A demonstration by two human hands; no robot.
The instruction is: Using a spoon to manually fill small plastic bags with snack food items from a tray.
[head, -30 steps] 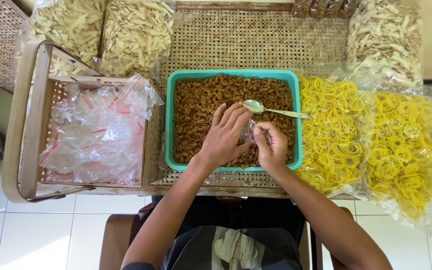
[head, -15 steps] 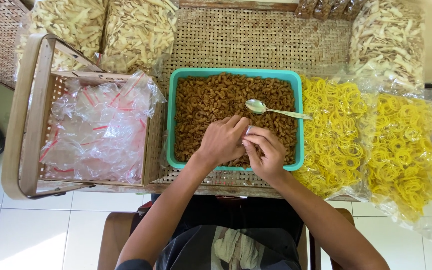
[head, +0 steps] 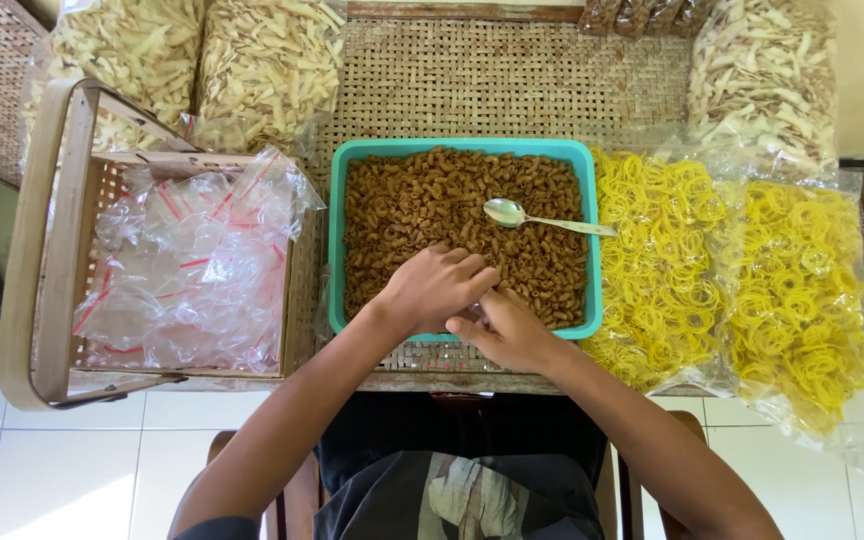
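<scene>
My left hand and right hand meet, fingers curled together, over the near edge of the green tray of brown snacks; I cannot tell what they pinch. The spoon lies loose on the snacks, bowl left, handle pointing right. Both forearms angle inward from my lap.

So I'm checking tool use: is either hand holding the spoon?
No, the spoon lies alone on the brown snacks, away from both hands.
</scene>
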